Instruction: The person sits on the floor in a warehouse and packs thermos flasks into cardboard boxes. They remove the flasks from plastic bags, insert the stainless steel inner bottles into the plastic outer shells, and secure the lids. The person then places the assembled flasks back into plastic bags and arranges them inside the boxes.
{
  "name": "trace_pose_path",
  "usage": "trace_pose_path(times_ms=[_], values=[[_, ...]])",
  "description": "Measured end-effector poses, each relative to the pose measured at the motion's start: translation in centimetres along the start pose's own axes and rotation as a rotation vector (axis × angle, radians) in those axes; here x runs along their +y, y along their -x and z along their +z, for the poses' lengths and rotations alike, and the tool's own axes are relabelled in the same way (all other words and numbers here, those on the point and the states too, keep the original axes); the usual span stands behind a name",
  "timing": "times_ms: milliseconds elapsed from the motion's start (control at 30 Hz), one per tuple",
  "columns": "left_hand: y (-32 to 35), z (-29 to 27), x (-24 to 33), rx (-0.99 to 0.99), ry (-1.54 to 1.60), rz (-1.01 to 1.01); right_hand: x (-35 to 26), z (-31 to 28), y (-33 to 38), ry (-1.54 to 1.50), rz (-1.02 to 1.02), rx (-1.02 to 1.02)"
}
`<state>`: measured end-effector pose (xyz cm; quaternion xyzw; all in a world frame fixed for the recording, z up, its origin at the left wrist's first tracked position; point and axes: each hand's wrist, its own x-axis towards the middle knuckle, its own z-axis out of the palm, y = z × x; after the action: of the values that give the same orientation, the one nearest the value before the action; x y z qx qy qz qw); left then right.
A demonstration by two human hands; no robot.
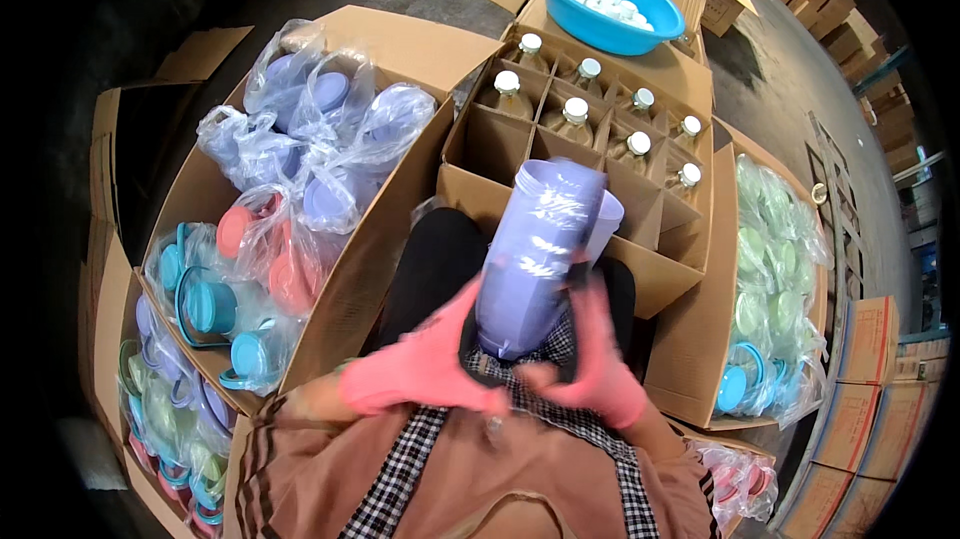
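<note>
"What's the largest thing there?"
"The open brown cardboard carton (345, 317) at left, full of bagged plastic cups (330, 196); then the divided brown cardboard carton (650, 279) with white-capped bottles (574, 119)."
"And the shiny lavender cylindrical plastic container (540, 249)?"
"Tilted over the lap, between the pink-and-black-gloved left hand (425, 364) and right hand (605, 359)."
"Their grip?"
"Blurred; I can't tell whether either closes on it."

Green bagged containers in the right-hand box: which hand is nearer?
Right. The right hand is left of the green containers, outside their box; the left hand is farther left, beyond the purple container.
</note>
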<state>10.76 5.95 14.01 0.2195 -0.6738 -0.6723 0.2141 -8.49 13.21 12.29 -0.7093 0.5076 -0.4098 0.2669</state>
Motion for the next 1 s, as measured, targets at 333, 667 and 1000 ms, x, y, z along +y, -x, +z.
trace_pose_path(times_ms=[333, 667, 1000], values=[[-2.4, -0.4, -1.1, 0.032, 0.124, 0.106, -1.3, -4.6, -4.7, 0.604, -0.254, 0.039], [-8.1, -1.9, -1.1, 0.020, -0.432, 0.315, 4.1, -3.4, -6.1, 0.248, 0.102, 0.203], [-18.9, -6.3, -5.1, 0.664, 0.112, 0.095, 13.0, -14.3, -10.4, -0.571, 0.540, 0.439]])
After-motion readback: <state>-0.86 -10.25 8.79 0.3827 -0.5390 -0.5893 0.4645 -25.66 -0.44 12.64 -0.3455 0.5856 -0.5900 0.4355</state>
